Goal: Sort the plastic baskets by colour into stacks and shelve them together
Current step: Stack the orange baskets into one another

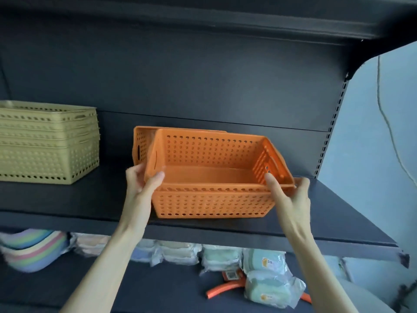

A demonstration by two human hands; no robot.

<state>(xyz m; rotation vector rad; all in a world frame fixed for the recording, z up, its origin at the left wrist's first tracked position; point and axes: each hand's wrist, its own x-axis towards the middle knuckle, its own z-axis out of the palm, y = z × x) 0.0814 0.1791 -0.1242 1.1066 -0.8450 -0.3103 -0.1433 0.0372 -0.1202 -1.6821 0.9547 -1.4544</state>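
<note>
An orange perforated basket [212, 202], nested with another orange one, is tilted toward me on the dark shelf [327, 213]. My left hand [144, 179] grips its left rim, thumb inside. On the right rim sits my right hand [288, 193], thumb also inside. Behind its left end, a further orange basket [141, 143] stands on edge against the back panel. A stack of several olive-green baskets [47, 141] rests at the shelf's left end, apart from the orange ones.
The shelf above [203, 21] overhangs the work space. On the lower shelf lie pastel bowls [33, 251], plastic-wrapped packs [268, 288] and orange curved pieces [223, 291]. A slotted upright [331, 123] bounds the right side, with a light wall and a cable beyond.
</note>
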